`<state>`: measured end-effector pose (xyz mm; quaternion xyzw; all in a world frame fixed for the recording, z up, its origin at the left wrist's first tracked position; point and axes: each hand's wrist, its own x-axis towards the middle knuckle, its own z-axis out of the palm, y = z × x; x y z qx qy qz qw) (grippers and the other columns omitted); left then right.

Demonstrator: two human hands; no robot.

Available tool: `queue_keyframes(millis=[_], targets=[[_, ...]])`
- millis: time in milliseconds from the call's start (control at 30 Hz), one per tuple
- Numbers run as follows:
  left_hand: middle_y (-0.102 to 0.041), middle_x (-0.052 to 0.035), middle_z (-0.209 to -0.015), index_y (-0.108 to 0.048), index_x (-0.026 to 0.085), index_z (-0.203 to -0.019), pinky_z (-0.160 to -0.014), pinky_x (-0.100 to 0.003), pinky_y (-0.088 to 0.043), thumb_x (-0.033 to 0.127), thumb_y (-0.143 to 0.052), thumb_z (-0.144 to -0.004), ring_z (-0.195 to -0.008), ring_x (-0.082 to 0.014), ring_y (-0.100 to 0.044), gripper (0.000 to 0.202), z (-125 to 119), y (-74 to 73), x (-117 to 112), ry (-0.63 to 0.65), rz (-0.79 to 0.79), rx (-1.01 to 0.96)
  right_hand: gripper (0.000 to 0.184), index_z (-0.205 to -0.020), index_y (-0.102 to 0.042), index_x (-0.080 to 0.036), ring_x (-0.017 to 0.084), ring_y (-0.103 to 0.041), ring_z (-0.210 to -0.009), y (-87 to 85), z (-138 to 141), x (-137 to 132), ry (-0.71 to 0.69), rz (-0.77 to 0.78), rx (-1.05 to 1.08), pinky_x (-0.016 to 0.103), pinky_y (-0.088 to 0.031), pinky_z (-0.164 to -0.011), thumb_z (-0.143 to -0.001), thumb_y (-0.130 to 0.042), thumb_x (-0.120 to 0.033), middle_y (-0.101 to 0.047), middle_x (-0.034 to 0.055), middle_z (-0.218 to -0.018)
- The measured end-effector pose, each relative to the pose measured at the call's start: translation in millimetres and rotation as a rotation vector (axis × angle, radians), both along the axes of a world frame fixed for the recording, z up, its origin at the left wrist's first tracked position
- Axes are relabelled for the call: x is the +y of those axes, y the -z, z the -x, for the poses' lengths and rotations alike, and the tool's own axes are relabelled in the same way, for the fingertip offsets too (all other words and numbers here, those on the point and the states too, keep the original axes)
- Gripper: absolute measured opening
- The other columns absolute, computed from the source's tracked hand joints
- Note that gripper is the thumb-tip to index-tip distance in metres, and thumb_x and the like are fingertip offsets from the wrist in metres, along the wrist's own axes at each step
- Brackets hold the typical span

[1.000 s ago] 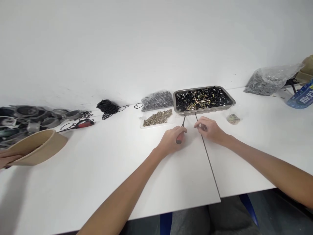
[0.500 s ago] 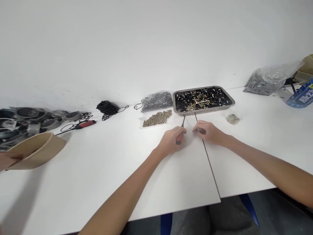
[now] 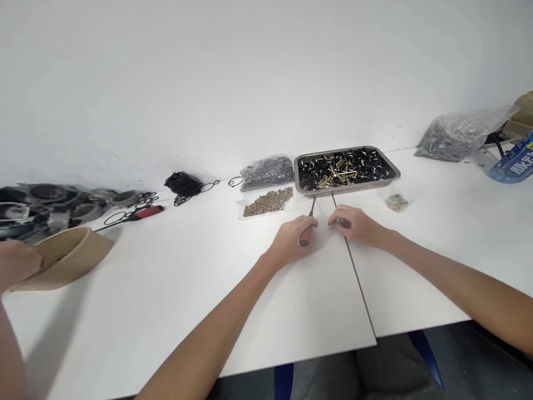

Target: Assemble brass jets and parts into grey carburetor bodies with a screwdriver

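My left hand (image 3: 290, 236) is wrapped round the red and black handle of a screwdriver (image 3: 306, 236), whose thin dark shaft points away toward the metal tray. Just to its right, my right hand (image 3: 353, 223) rests on the white table with its fingers curled in near the seam. Whatever those fingers hold, if anything, is hidden. Beyond both hands sits the metal tray (image 3: 353, 190), heaped with small black clamps or rings and brassy screws. A shallow clear tray (image 3: 295, 206) of small brassy pieces lies nearer the left hand.
A bag of small balls (image 3: 268, 172) lies behind. Black cords (image 3: 183, 185), another red-handled screwdriver (image 3: 150, 211) and grey rings (image 3: 45, 191) are leftward. Another person's hand (image 3: 16, 264) reaches into a beige tub (image 3: 89, 250). At right are a small bag (image 3: 397, 203), a grey-filled bag (image 3: 447, 139) and a blue bottle (image 3: 510, 169).
The other person's hand at the left has moved up and further into the beige tub, and more of the forearm shows. My own hands stay where they were.
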<state>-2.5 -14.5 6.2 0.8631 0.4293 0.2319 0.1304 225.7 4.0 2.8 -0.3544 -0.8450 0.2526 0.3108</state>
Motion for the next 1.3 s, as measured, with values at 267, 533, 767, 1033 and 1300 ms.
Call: queue_keyframes(millis=[267, 533, 767, 1033, 1300], targets=[[-0.065, -0.0037, -0.086, -0.057, 0.020, -0.097, -0.066, -0.026, -0.045, 0.015, -0.049, -0.074, -0.070, -0.0150, -0.058, 0.024, 0.0, -0.6, -0.9, -0.002, -0.017, -0.008, 0.021, -0.085, -0.063, -0.017, 0.007, -0.047, -0.058, 1.6, -0.3, 1.3, 0.000, 0.009, -0.005, 0.024, -0.041, -0.061, -0.077, -0.048, -0.005, -0.060, 0.0029, -0.089], [-0.065, -0.0046, -0.086, -0.057, 0.020, -0.097, -0.067, -0.028, -0.046, 0.014, -0.048, -0.074, -0.070, -0.0153, -0.058, 0.026, 0.1, -0.1, -0.2, 0.001, -0.019, -0.004, 0.022, -0.085, -0.063, -0.017, 0.007, -0.046, -0.058, -0.7, -0.7, 0.9, -0.003, 0.010, -0.020, 0.025, -0.041, -0.061, -0.077, -0.047, -0.004, -0.060, 0.0031, -0.089], [-0.065, -0.0047, -0.087, -0.057, 0.020, -0.098, -0.068, -0.027, -0.046, 0.014, -0.050, -0.075, -0.071, -0.0153, -0.059, 0.025, 0.1, 0.1, -0.4, -0.001, -0.007, -0.004, 0.022, -0.086, -0.063, -0.017, 0.007, -0.046, -0.058, 0.3, -0.7, 1.3, -0.004, 0.021, -0.016, 0.024, -0.040, -0.060, -0.077, -0.047, -0.004, -0.060, 0.0030, -0.090], [-0.065, -0.0048, -0.087, -0.057, 0.019, -0.098, -0.067, -0.027, -0.046, 0.014, -0.049, -0.074, -0.071, -0.0157, -0.059, 0.026, 0.2, -0.1, -0.2, 0.000, -0.009, -0.003, 0.022, -0.086, -0.063, -0.017, 0.007, -0.046, -0.059, 0.0, -0.9, 0.8, -0.005, 0.031, -0.017, 0.024, -0.041, -0.061, -0.077, -0.047, -0.004, -0.060, 0.0027, -0.090], [-0.066, -0.0051, -0.088, -0.057, 0.020, -0.098, -0.069, -0.028, -0.046, 0.013, -0.050, -0.074, -0.071, -0.0159, -0.059, 0.026, 0.5, 0.4, 0.2, 0.004, -0.009, -0.007, 0.022, -0.087, -0.064, -0.017, 0.007, -0.047, -0.059, 1.8, -1.4, 1.8, -0.003, 0.031, -0.026, 0.025, -0.041, -0.062, -0.078, -0.048, -0.005, -0.060, 0.0027, -0.090]])
